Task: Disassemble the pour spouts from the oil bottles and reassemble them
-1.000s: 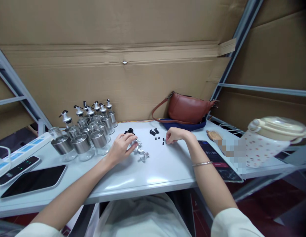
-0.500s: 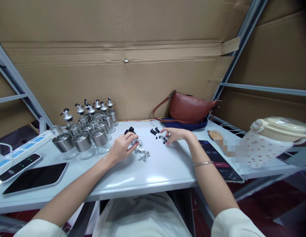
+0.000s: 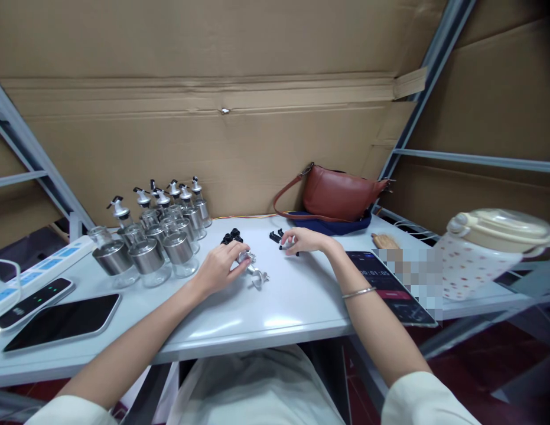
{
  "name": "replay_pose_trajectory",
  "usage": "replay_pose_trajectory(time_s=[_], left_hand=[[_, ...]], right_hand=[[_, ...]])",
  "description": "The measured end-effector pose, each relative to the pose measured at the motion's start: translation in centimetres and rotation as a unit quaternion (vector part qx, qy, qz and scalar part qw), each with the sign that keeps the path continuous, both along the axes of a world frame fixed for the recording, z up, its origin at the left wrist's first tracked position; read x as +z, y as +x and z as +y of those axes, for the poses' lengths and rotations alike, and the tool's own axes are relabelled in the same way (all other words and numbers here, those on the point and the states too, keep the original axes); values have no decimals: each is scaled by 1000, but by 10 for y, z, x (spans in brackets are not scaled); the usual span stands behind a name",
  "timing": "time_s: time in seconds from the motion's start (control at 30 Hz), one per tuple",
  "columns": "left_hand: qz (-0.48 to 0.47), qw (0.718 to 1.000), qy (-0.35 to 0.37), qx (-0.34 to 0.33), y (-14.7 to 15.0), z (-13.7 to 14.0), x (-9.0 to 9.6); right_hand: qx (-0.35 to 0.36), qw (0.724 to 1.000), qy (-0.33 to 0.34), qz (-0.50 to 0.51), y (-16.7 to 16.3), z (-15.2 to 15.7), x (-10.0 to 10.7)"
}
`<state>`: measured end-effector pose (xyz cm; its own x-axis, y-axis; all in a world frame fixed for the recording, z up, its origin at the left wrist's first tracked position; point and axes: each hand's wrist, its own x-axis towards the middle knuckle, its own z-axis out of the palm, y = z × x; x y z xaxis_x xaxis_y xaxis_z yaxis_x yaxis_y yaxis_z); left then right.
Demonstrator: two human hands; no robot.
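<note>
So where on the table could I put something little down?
The biggest bare patch is the table's front middle, between the silver parts and the tablet. It's crowded at the left, with bottles and a phone, and around the left hand and the right hand, where small black pieces lie.

A white table [image 3: 279, 304] bears glass bottles [image 3: 146, 257], silver pieces [image 3: 259, 278], black parts [image 3: 233, 236], a tablet [image 3: 401, 290].

Workshop-type assembly station, improvised: white tabletop [image 3: 292, 298]; grey metal frame [image 3: 443, 47]; brown cardboard panels [image 3: 212, 47] as walls; white power strip [image 3: 44, 265]; grouped glass dispenser bottles [image 3: 149, 255]; loose silver pourer fittings [image 3: 259, 276].
</note>
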<state>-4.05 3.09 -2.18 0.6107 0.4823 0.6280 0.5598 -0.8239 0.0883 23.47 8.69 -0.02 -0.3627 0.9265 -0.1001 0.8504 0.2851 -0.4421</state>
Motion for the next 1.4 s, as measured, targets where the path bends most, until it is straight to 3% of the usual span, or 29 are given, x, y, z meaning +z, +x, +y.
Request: replay_pose_trajectory(time_s=[0.23,0.33,0.43,0.57,0.67,0.8,0.9,1.0,1.07,1.13,1.2,1.3,1.4], left_hand=[[-80,991,-107,-17,7,-4,0],[-111,987,-117,-6,9,-4,1],[-115,985,-130,-1,8,-2,-2],[-129,980,-151,-8,6,3,-9],[-119,987,-102,-17,4,6,-11],[-30,998,48,30,1,8,-7],[43,986,141,78,-2,10,0],[60,977,180,100,-5,11,9],[38,982,157,100,-6,11,14],[-16,993,72,95,-5,11,18],[-92,990,-64,84,-2,10,20],[-165,960,-218,60,4,10,19],[-169,943,-284,39,10,9,14]], right_hand=[[16,996,74,44,-13,-4,3],[39,981,127,138,-29,-16,10],[126,965,64,223,-53,-33,14],[180,957,1,229,-75,-45,13],[171,939,-37,297,-74,-44,12],[183,900,-161,360,-69,-43,12],[194,878,-173,401,-74,-47,11],[200,878,-121,419,-83,-52,9],[186,897,-50,397,-88,-55,8],[164,923,59,343,-90,-57,7],[165,930,196,265,-91,-57,6],[202,895,376,127,-88,-53,4],[231,853,466,33,-85,-48,2]])
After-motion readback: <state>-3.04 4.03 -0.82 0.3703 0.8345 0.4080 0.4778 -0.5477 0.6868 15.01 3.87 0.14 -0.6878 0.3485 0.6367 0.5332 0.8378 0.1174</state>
